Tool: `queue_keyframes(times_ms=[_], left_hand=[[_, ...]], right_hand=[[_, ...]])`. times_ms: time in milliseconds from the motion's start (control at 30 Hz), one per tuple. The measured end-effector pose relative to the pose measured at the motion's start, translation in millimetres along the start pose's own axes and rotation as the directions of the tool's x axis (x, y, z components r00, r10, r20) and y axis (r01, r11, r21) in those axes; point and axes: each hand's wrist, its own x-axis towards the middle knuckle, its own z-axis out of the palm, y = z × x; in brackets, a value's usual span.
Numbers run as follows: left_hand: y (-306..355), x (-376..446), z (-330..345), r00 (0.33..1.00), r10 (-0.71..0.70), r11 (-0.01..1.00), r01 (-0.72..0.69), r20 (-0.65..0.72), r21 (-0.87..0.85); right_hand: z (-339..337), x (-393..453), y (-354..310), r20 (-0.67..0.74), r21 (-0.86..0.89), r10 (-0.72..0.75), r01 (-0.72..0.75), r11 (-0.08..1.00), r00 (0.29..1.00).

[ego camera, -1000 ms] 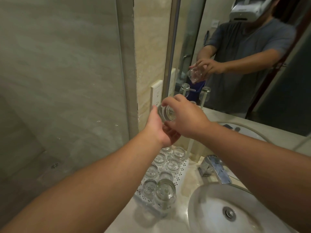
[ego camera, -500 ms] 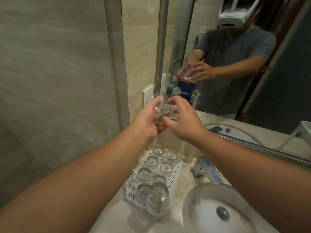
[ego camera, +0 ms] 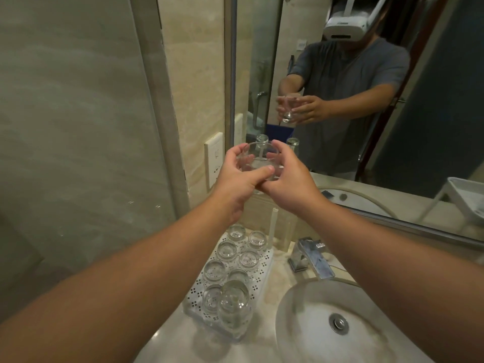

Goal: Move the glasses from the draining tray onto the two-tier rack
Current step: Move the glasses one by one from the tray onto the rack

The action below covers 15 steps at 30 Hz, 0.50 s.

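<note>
- Glass [ego camera: 258, 159] held up in front of the mirror [ego camera: 340, 74], mouth upward, well above the draining tray [ego camera: 262, 265].
- My left hand [ego camera: 235, 176] grips the glass from the left: fingers curled round its far side, thumb across the near side.
- My right hand [ego camera: 288, 176] grips it from the right, fingers curled round the rim and wall.
- Tray lies on the counter [ego camera: 167, 344], just beside the basin [ego camera: 327, 323], with upturned glasses [ego camera: 227, 271] standing in 2 rows; I cannot tell their exact number.
- Tap [ego camera: 311, 258] stands behind the basin, right of the tray.
- Rack: 2 clear posts [ego camera: 273, 224] rise behind the tray; tiers not distinguishable.
</note>
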Motion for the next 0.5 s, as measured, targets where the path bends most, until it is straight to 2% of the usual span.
queue_keyframes(times_ms=[267,500], left_hand=[[-19.5,-11.5,66.3,0.993,-0.037,0.999,0.04,0.112,-0.026],[-41.1,-24.9,151.2,0.971,-0.078,0.997,0.082,0.228,-0.011]], right_hand=[[-53.9,-20.3,31.0,-0.153,-0.009,0.06,-0.062,0.998,0.986],[-131.5,-51.6,66.9,-0.274,-0.036,0.116,-0.131,0.991,0.955]])
